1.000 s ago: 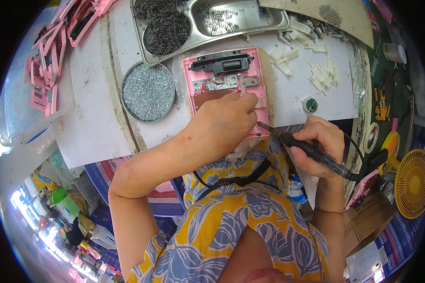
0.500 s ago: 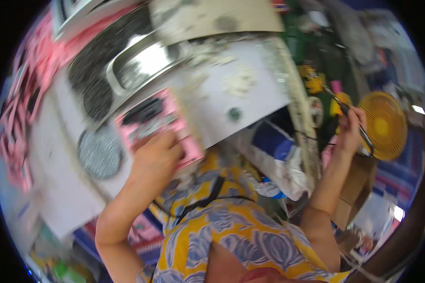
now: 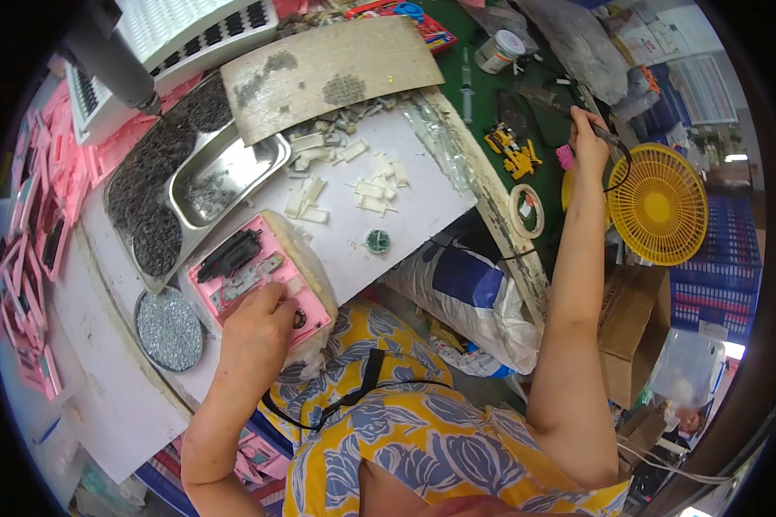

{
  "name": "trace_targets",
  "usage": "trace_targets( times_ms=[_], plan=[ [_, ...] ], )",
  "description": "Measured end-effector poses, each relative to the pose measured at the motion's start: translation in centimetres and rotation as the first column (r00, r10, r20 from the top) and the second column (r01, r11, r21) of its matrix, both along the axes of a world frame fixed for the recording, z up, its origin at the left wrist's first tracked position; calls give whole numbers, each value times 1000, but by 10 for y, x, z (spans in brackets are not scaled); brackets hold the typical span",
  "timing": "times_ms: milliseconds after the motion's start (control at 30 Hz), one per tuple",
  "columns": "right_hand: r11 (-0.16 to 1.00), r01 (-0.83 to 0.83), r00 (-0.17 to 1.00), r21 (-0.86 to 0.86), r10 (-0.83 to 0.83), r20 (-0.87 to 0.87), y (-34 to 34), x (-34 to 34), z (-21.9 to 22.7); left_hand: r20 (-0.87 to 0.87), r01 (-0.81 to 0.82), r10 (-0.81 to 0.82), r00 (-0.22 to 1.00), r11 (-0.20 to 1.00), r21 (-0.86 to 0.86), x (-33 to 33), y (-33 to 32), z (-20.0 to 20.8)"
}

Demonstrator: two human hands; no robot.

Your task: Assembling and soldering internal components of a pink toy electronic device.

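A pink plastic housing (image 3: 317, 302) rests on a padded block at the table's near edge, with a black part (image 3: 230, 255) and a grey part (image 3: 248, 280) inside. My left hand (image 3: 257, 332) lies over its lower half, fingers curled down onto it; what the fingertips touch is hidden. Stretched far to the right, my right hand (image 3: 588, 142) is closed around the black handle of a soldering iron (image 3: 612, 138) with a cord looping down. The iron points over the green mat (image 3: 483, 95); its tip is hard to make out.
A metal tray (image 3: 174, 194) of small black parts and a round dish (image 3: 169, 330) of silver pieces stand left. An electric screwdriver (image 3: 116, 69) hangs above. White plastic pieces (image 3: 375, 189), a small green pot (image 3: 377, 240) and a yellow basket (image 3: 658, 204) lie further right.
My right hand has moved up and away with the soldering iron, from beside the basket to over the green mat. My left hand stays on the pink housing. The view has shifted and sharpened.
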State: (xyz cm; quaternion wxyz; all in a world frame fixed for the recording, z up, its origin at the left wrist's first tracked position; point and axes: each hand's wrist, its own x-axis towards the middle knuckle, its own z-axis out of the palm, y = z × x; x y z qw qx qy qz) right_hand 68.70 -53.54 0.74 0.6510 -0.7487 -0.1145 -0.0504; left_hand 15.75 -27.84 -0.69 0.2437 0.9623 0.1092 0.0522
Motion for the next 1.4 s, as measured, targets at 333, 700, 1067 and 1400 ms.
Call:
trace_targets(
  times_ms=[333, 700, 1067, 1400],
  plan=[
    [483, -875, 462, 23, 849, -256, 72, -283, -7, 196, -431, 511, 837, 835, -341, -48, 14, 26],
    [246, -655, 352, -714, 936, 0, 123, -386, -23, 341, -285, 313, 887, 950, -130, -31, 16, 0],
    [456, -682, 440, -572, 880, 179, 153, -347, -29, 219, -51, -5, 976, 967, 250, 8, 48, -12],
    [267, -551, 405, -790, 914, 26, 199, -353, -19, 261, 33, -113, 959, 955, 295, -3, 58, -15]
  ],
)
